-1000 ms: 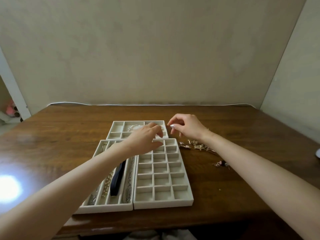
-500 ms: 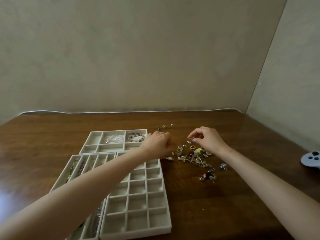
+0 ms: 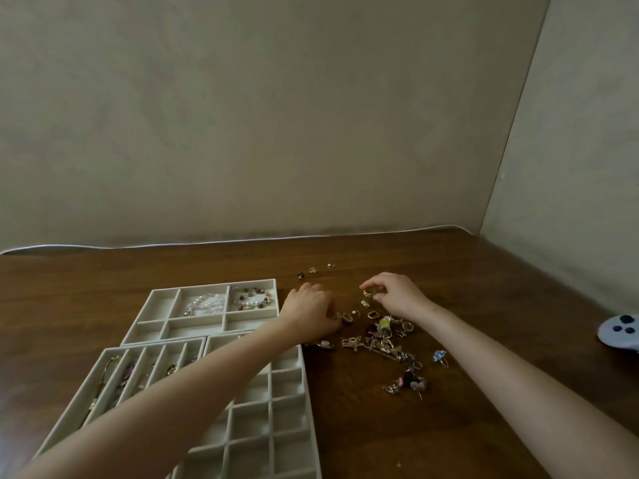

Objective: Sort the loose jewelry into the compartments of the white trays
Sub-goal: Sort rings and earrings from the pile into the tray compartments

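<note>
**Now: lifting single pieces off the pile**

Nearest, the grid tray (image 3: 308, 409) of small cells looks mostly bare, and the left forearm crosses it. Just left of it, the slotted tray (image 3: 114, 351) holds chains in long lanes.

Right of the grid tray, the loose jewelry (image 3: 383, 337) lies heaped on the wooden surface (image 3: 449, 426), with rings, studs and charms tangled together. A blue piece (image 3: 439, 356) sits slightly apart on the right.

The left hand (image 3: 309, 314) is knuckles-up at the pile's left edge, fingers curled down onto rings. I cannot tell if it holds one. The right hand (image 3: 397, 295), at the pile's far edge, pinches a small gold piece (image 3: 368, 293) between thumb and fingertips.

Farther left, the far tray (image 3: 214, 283) carries pearl and bead strands in two cells. Three stray pieces (image 3: 313, 270) lie beyond both hands.

The step in hand is likely to lift one item clear. It is best raised slowly and straight up, so hooks don't drag neighbours along. The left hand could pin the pile down. The piece should be released low over a grid cell, not dropped.
</note>
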